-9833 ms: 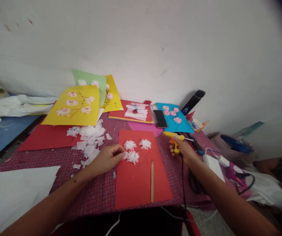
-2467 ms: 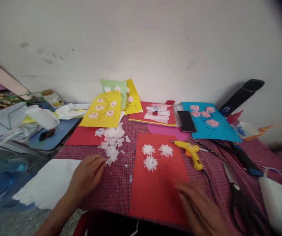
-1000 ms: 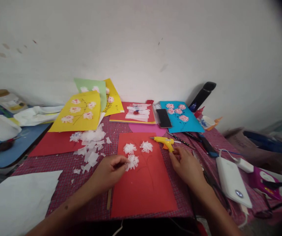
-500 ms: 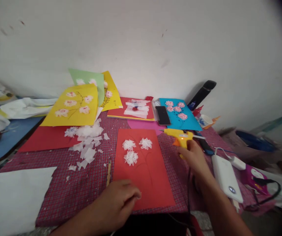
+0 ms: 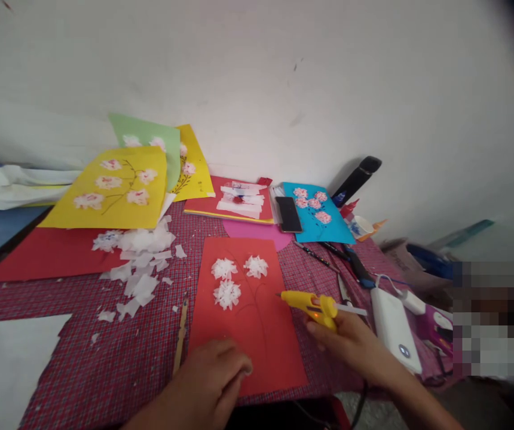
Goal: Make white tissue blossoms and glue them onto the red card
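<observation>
My right hand (image 5: 342, 343) grips a yellow hot glue gun (image 5: 308, 301) with a lit orange light and a glue stick out of its back. The nozzle points left, over the right edge of a red sheet of paper (image 5: 234, 370). That sheet carries three white crumpled-paper flowers (image 5: 227, 294) and thin drawn stems. At the sheet's lower left lies my left hand (image 5: 214, 370), its fingers curled closed; what they hold, if anything, is hidden. Beside this hand is a worn pencil (image 5: 180, 334).
Torn white paper pieces (image 5: 143, 289) are scattered to the left. Yellow flower pictures (image 5: 82, 200) lean near the wall. Behind are a phone (image 5: 289, 214) and a blue flower picture (image 5: 340, 230). On the right lie a utility knife (image 5: 359, 269) and a white power bank (image 5: 394, 325).
My right hand has brought the glue gun down and left, to the red sheet's right edge. The camera view has shifted a little. My left hand stays at the sheet, still curled.
</observation>
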Motion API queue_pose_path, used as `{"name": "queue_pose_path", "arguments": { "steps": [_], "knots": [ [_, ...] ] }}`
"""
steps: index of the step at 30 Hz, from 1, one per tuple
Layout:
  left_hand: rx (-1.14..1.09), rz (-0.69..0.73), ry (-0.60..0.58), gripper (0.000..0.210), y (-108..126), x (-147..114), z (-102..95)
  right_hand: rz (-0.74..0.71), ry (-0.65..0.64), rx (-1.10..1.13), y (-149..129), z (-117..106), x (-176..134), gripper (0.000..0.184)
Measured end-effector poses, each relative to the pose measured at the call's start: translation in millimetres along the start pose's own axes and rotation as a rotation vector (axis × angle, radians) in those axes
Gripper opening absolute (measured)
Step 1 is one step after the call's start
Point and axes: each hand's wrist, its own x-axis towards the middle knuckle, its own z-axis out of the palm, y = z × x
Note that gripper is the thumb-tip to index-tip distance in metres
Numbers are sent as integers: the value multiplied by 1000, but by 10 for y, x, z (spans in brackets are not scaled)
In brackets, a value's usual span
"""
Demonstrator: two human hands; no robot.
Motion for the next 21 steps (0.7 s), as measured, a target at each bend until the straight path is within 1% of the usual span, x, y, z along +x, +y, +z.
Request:
{"name": "queue_pose_path", "arguments": {
  "steps": [4, 7, 11, 16, 21],
  "knots": [
    [12, 27, 72, 19, -21, -63, 102, -3, 14, -13, -47, 80, 63, 33],
    [-35, 28, 105, 20, -44, -80, 110, -23, -21, -69, -89, 111, 98, 34],
    [-64, 48, 116, 20, -86, -80, 98, -7, -83, -170, -97, 127, 122, 41],
    [-67, 92, 136, 20, -134, -67, 135, 18, -91, -287, -52, 134, 132, 45],
    [-52, 67, 126, 21, -145, -80, 153, -9, -118, -293, -91, 142, 125, 44]
  ]
}}
